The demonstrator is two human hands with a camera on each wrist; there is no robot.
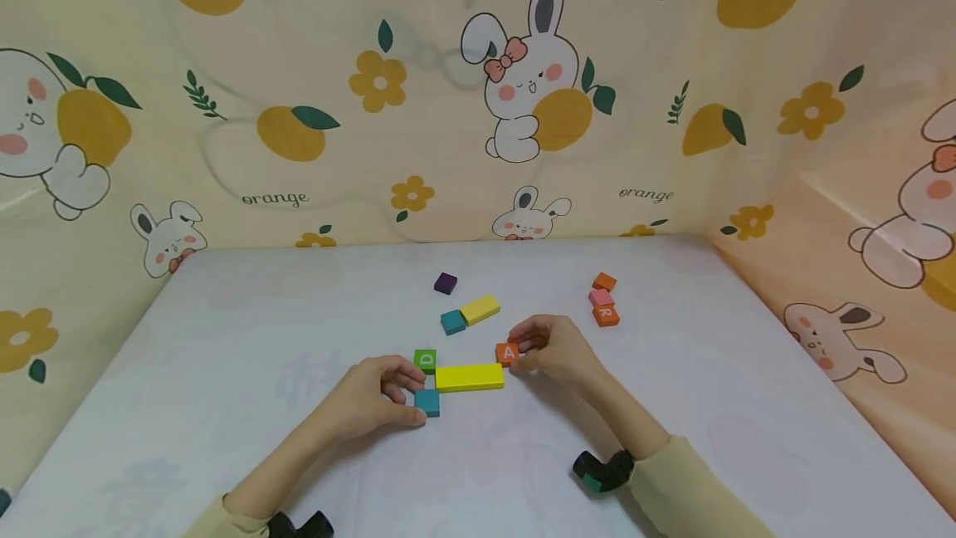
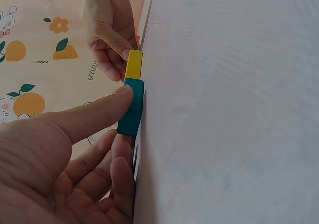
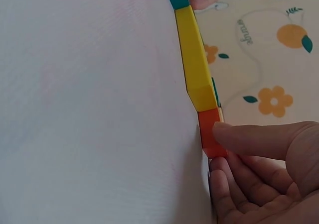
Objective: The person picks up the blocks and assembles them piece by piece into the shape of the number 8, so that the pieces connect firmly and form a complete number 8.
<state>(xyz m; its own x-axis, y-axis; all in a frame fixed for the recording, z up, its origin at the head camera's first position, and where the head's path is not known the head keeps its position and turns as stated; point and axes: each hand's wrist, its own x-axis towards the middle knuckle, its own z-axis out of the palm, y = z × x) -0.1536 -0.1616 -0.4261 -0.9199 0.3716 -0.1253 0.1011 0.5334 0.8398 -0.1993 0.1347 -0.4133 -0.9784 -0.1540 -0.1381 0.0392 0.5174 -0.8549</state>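
In the head view, the left hand pinches the blue block at the near-left corner of the yellow bar; the right hand pinches the orange block by its right end. Left wrist: a light pinch should suit best. Right wrist: gentle slides should avoid skewing the bar.

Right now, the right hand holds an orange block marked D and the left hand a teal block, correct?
The letter is wrong: the head view shows A on the orange block in the right hand. The left hand does hold the teal block.
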